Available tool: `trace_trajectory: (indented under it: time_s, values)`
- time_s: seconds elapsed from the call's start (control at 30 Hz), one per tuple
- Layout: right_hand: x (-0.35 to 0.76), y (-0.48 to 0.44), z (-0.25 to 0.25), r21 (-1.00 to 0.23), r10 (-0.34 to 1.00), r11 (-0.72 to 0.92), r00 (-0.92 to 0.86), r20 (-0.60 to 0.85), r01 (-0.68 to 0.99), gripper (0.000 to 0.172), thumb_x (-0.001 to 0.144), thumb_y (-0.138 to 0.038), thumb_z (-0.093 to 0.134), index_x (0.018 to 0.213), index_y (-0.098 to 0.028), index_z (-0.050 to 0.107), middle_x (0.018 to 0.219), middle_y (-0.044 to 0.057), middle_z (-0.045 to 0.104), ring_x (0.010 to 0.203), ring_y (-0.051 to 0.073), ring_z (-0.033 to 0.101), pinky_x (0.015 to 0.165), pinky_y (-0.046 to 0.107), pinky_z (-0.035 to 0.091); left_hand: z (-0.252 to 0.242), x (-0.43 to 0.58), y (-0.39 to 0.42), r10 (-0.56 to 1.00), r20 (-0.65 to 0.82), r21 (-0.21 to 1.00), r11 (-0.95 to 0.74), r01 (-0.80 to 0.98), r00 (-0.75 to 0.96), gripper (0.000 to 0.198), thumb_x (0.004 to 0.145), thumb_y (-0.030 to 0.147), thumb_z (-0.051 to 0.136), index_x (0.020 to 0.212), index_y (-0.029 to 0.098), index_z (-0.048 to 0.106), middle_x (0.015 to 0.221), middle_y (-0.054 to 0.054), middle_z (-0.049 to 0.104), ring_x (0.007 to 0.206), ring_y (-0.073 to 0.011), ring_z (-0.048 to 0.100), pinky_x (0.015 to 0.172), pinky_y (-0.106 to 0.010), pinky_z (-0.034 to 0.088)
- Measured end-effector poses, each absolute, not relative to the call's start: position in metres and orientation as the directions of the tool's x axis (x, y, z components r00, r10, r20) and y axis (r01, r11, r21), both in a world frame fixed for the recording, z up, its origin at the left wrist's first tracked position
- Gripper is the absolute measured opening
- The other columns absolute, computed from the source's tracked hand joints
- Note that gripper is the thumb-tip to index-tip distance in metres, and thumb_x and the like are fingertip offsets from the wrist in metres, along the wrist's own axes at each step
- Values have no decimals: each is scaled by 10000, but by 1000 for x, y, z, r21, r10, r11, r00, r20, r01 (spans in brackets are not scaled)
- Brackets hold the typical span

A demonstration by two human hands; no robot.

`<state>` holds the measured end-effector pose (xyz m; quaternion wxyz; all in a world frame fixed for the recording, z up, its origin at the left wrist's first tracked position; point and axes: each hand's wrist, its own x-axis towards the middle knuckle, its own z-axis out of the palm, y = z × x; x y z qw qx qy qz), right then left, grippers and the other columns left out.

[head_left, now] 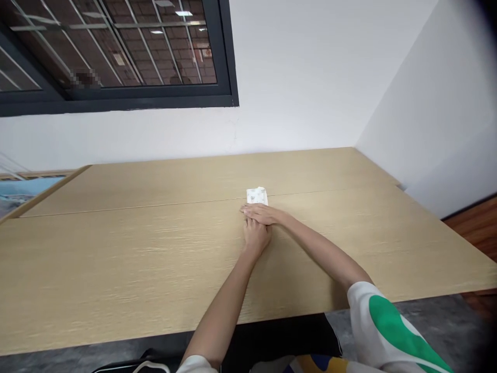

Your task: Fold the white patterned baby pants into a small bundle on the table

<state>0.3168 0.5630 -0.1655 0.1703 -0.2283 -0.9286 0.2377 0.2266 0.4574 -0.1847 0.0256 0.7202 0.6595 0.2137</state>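
A small folded white packet (257, 196) with a faint printed pattern lies on the light wood tabletop (116, 264), on the seam between two table sections. My right hand (262, 213) rests flat across my left hand (256, 235), its fingers pointing left, just below the packet. Its edge seems to touch the packet's lower side. My left hand sits palm down, its fingers hidden beneath my right hand. Neither hand visibly holds the packet.
A dark-framed window (116, 52) is set in the white wall (295, 77) beyond the table. Another wall (427, 103) meets the table's far right corner. A picture (23, 194) stands at the far left, and grey flooring (438, 321) lies below the near edge.
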Motion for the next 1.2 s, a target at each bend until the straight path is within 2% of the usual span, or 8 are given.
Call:
trace_trajectory:
  time_s: [0.07,0.2,0.4,0.63,0.77,0.9,1.07,1.2]
  values:
    - [323,571,-172,-512,554,757,-815,171,407,489,1105,-447,325,1414,-257,652,1511,21,584,1523,231,384,1287,494,275,-185,226,457,956,287,301,-142,943,52,580,970,315,494,1471,24,524,1440,-301,564,1386,-447,483,1094,-579,424]
    - [337,592,-182,-458,616,748,-760,207,480,466,1091,-415,380,1465,-250,603,1593,38,482,1556,247,313,1291,521,237,-185,225,456,945,319,255,-160,954,73,513,1009,371,465,1415,78,579,1474,-277,531,1383,-429,474,1064,-561,440]
    - [348,609,-195,-424,709,694,-658,256,582,615,1096,-520,247,1626,-233,366,1701,46,277,1599,228,166,1311,504,115,-183,224,456,945,315,238,-165,957,85,531,1011,380,486,1484,140,513,1510,-238,499,1353,-415,483,1054,-551,431]
    - [346,610,-202,-487,815,573,-523,251,659,747,1074,-602,147,1661,-153,262,1731,103,166,1613,234,85,1308,479,60,-177,220,454,952,298,244,-144,959,67,524,1009,397,485,1496,203,508,1501,-186,520,1325,-354,502,1085,-513,407]
    - [351,612,-202,-608,872,486,-396,288,628,815,1056,-648,123,1651,-112,275,1719,142,215,1606,243,143,1311,447,98,-173,215,456,947,308,339,-16,940,-95,474,1002,426,501,1436,251,571,1506,-176,498,1354,-352,470,1107,-539,378]
    - [357,613,-204,-656,875,483,-297,381,580,726,1065,-599,209,1619,-150,349,1643,157,383,1540,259,311,1285,457,212,-172,214,459,942,257,394,102,913,-216,483,1003,426,490,1443,245,571,1549,-212,451,1442,-390,384,1129,-622,329]
    - [355,608,-203,-565,840,535,-329,431,628,644,991,-449,483,1549,-132,434,1537,184,472,1428,306,410,1213,475,314,-174,212,462,971,210,462,5,887,-115,491,1010,416,474,1451,221,564,1585,-185,454,1441,-395,400,1156,-647,308]
    - [352,598,-197,-530,865,483,-285,413,697,528,926,-381,570,1408,-164,565,1405,167,550,1294,330,475,1134,500,353,-179,208,470,967,247,622,-103,776,-69,483,1001,389,499,1432,185,573,1559,-189,475,1431,-363,448,1191,-590,324]
